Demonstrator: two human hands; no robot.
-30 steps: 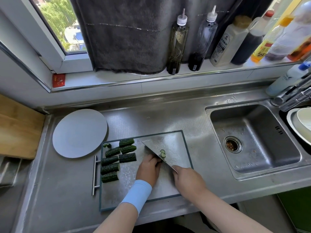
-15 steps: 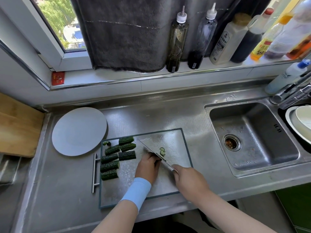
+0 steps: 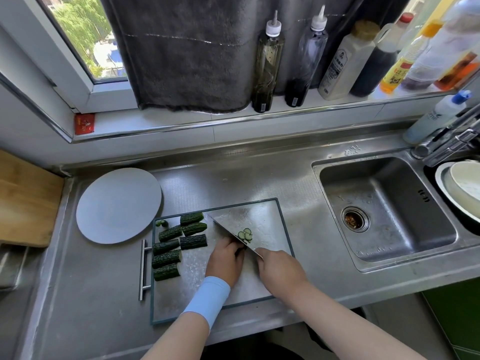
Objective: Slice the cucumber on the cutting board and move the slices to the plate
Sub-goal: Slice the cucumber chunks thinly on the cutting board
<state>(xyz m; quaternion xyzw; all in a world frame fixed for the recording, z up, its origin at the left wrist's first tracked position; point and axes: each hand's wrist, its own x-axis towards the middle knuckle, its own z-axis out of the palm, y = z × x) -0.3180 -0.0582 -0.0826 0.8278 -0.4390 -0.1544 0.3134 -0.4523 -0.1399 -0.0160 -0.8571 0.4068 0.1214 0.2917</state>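
A steel cutting board [image 3: 272, 216] with a dark rim lies on the counter. Several dark green cucumber chunks [image 3: 166, 258] sit in two rows on its left part. My left hand [image 3: 226, 261], with a light blue wristband, curls over a cucumber piece that it mostly hides. My right hand [image 3: 279, 271] grips the handle of a broad cleaver [image 3: 233, 222], whose blade stands against my left fingers. A few thin cucumber slices [image 3: 245, 234] lie just right of the blade. The round grey plate [image 3: 118, 205] rests beyond the board's left corner with nothing on it.
A steel sink [image 3: 384, 211] lies to the right, with bowls [image 3: 462, 190] and a tap [image 3: 446, 144] beyond it. Several bottles [image 3: 267, 63] line the windowsill. A wooden board [image 3: 26, 201] is at the far left. A bar handle [image 3: 143, 268] sticks out from the board's left edge.
The knife has kept working at the same spot next to my left fingers. The small pile of slices right of the blade looks slightly larger. Plate and chunks have not moved.
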